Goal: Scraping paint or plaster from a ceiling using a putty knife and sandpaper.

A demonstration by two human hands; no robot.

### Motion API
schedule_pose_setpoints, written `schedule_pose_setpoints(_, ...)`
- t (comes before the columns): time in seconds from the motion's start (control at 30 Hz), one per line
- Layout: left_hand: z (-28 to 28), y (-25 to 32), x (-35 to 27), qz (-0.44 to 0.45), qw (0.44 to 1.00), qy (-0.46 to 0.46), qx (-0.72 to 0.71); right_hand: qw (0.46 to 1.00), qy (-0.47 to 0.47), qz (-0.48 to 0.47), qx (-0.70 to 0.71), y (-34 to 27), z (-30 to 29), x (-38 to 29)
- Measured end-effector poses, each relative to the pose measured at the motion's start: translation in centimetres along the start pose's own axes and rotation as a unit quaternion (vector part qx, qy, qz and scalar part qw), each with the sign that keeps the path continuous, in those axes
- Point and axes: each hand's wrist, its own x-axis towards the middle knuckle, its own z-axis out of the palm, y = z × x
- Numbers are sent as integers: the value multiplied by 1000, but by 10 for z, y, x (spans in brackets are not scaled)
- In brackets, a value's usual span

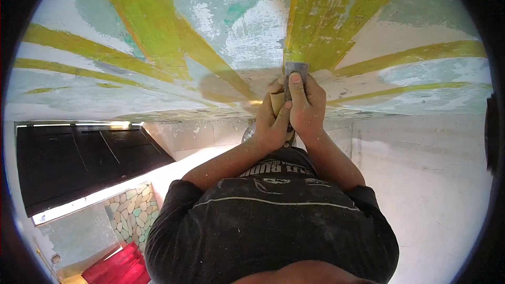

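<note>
A flat grey metal scraper blade (pixel 296 68) stands upright against the painted wall (pixel 256 35), its top edge on the lower end of a yellow-green stripe. My right hand (pixel 309 106) grips it, thumb pressed flat on the blade. My left hand (pixel 272 122) closes round a tan, curved piece (pixel 277 103) just left of the blade; whether this belongs to the same tool cannot be told. Below the hands shows a dark and yellow handle end (pixel 290 140). Both hands touch and look dusty. Pale patches and worn paint mark the wall round the blade.
At the left are a dark panelled surface (pixel 86 157) with a bright edge, a pebble-patterned panel (pixel 132 213) and a red cloth or sheet (pixel 118 264). A plain pale wall (pixel 426 189) stands at the right. My dusty black shirt fills the lower middle.
</note>
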Motion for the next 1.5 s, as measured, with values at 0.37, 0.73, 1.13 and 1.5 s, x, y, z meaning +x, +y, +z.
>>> schedule_pose_setpoints(0.37, 11, 3, 6, -27, 998, 13, -47, 999, 26, -1, 30, 0, -4, 1)
schedule_pose_setpoints(0.73, 16, -6, 6, 2, 999, 6, 34, 1000, 22, 12, -10, -5, -17, -2)
schedule_pose_setpoints(1.13, 21, 10, 15, -26, 999, -25, 9, 998, 59, -2, 3, -9, -19, 4)
schedule_pose_setpoints(1.5, 25, 22, 15, -41, 997, -10, 65, 998, 58, -2, 24, -16, -19, 3)
